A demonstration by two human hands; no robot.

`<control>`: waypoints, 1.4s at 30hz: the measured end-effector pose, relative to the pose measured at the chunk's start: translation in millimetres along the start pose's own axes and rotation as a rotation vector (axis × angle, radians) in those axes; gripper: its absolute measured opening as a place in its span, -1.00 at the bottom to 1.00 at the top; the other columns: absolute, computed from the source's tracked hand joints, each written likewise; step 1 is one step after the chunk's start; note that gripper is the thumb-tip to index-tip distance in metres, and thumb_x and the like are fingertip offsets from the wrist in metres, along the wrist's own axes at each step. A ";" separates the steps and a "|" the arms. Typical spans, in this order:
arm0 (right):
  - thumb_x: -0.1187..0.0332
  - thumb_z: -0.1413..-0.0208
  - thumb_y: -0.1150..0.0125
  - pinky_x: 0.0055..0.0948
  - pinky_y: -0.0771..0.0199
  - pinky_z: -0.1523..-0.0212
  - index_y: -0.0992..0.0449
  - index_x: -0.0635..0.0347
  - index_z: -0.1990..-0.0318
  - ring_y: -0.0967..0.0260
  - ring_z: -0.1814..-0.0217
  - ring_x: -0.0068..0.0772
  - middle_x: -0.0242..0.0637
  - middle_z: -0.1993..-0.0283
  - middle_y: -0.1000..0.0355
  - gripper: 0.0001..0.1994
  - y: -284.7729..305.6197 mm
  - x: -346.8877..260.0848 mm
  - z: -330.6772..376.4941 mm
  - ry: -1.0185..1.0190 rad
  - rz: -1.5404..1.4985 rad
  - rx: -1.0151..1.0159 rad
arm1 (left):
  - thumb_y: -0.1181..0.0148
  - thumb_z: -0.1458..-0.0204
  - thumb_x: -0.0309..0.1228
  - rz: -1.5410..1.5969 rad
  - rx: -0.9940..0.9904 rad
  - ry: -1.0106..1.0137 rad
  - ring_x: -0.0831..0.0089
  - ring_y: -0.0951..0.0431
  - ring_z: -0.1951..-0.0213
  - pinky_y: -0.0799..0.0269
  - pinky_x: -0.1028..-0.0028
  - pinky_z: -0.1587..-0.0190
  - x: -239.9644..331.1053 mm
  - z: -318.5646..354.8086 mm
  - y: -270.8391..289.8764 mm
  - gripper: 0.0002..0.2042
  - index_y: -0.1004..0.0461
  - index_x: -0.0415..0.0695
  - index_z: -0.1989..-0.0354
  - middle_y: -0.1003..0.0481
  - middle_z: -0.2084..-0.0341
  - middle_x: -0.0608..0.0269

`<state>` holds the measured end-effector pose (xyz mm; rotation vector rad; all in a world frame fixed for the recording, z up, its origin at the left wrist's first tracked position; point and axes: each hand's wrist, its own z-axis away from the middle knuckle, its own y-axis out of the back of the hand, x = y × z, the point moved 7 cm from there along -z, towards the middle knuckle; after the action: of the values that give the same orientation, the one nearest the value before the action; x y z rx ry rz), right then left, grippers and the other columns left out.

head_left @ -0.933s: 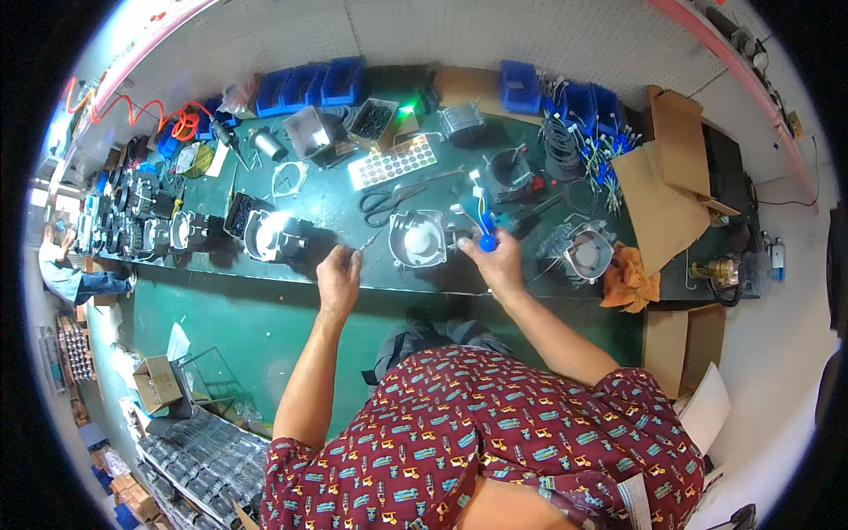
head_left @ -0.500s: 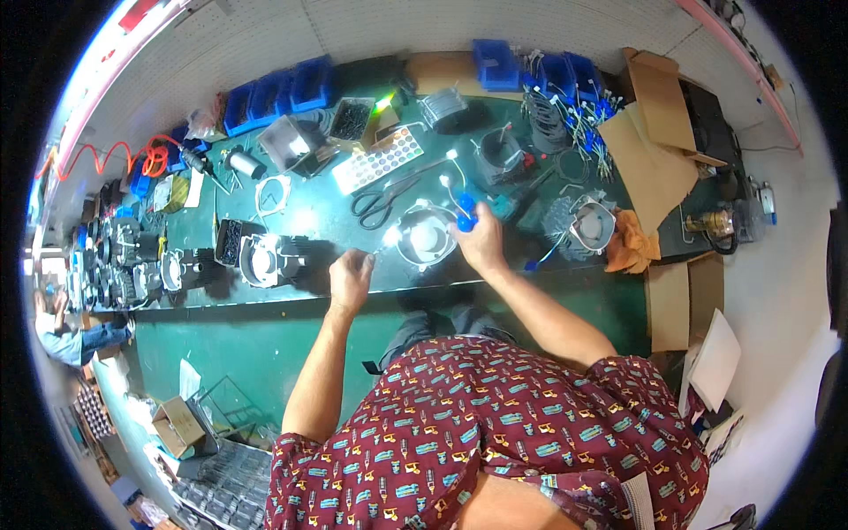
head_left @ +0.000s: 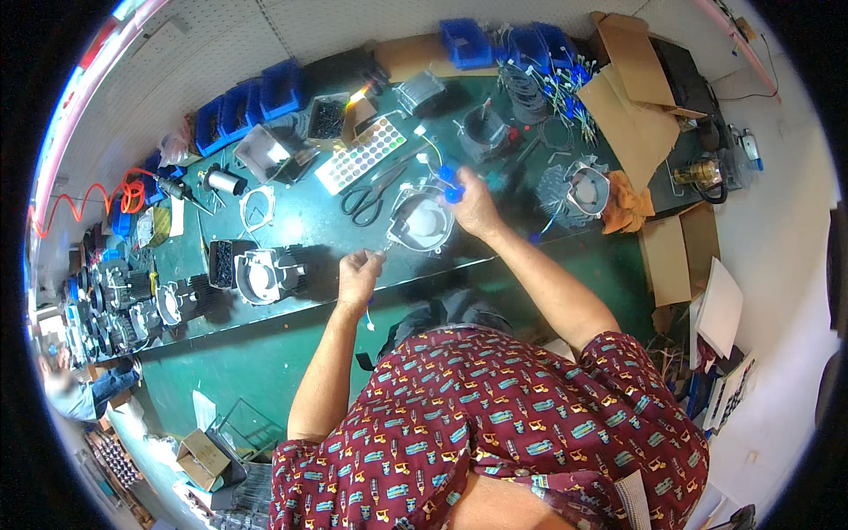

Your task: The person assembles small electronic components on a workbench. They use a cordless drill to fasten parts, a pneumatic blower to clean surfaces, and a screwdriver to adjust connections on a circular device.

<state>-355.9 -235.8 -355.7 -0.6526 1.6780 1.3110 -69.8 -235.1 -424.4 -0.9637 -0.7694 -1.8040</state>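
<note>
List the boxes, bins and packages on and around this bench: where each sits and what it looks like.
Blue bins: rectangular, rowed along the bench's back edge, left.
More blue bins: back edge, centre-right.
Cardboard box: brown, flaps open, at the right end.
Flat cardboard: brown, beside the bench's right end.
Small cardboard box: brown, on the floor, lower left.

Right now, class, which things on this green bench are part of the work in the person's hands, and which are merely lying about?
In hand:
- round metal housing
- blue-handled tool in right hand
- left hand at the housing's edge

Lying about:
- black scissors
- compartment tray
- blue bins
- cardboard box
- orange coiled hose
</note>
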 end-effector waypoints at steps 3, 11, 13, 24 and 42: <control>0.45 0.07 -0.47 -0.30 -0.46 0.09 -0.42 0.24 0.08 -0.48 0.17 -0.31 -0.16 0.20 -0.54 -0.60 -1.1 3.5 1.7 -0.022 -0.040 -0.011 | -0.22 -0.11 -0.35 -0.017 -0.012 0.013 0.64 -0.26 0.58 -0.14 0.52 0.51 8.7 -0.9 -6.9 -0.79 -0.50 -0.19 0.52 -0.39 0.64 0.43; 0.43 0.09 -0.50 -0.21 -0.50 0.20 -0.37 0.30 0.17 -0.57 0.17 -0.08 -0.02 0.24 -0.55 -0.60 0.9 -0.3 2.6 -0.032 -0.031 -0.012 | -0.20 -0.20 -0.31 0.138 -0.209 0.282 0.74 -0.03 0.72 0.14 0.58 0.68 8.7 -7.0 -6.5 -0.82 -0.51 -0.14 0.37 -0.20 0.74 0.58; 0.43 0.09 -0.50 -0.21 -0.49 0.21 -0.36 0.29 0.18 -0.57 0.18 -0.08 -0.02 0.26 -0.54 -0.60 4.5 -7.7 2.6 -0.017 -0.022 -0.013 | -0.20 -0.18 -0.31 0.070 -0.216 0.269 0.73 -0.09 0.69 0.08 0.57 0.64 21.2 -4.6 -7.2 -0.81 -0.53 -0.18 0.36 -0.25 0.70 0.56; 0.42 0.02 -0.46 -0.34 -0.44 0.20 -0.43 0.23 0.17 -0.40 0.27 -0.43 -0.21 0.29 -0.50 -0.68 0.2 8.0 -1.6 -0.068 -0.106 -0.049 | -0.04 -0.27 -0.25 0.248 -0.264 0.416 0.70 -0.01 0.70 0.16 0.59 0.68 7.2 -10.8 -20.8 -0.73 -0.52 -0.22 0.26 -0.18 0.69 0.52; 0.43 0.02 -0.45 -0.34 -0.45 0.17 -0.44 0.23 0.14 -0.45 0.22 -0.43 -0.20 0.26 -0.52 -0.67 5.7 16.5 -8.1 -0.063 -0.101 -0.059 | -0.27 -0.19 -0.42 -0.071 -0.136 -0.224 0.75 -0.28 0.47 -0.21 0.61 0.42 24.0 -23.7 -30.6 -0.85 -0.48 -0.16 0.40 -0.40 0.56 0.55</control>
<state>-370.9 -239.9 -367.0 -0.7145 1.5411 1.2996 -111.2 -253.2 -418.5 -1.2576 -0.8354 -1.8482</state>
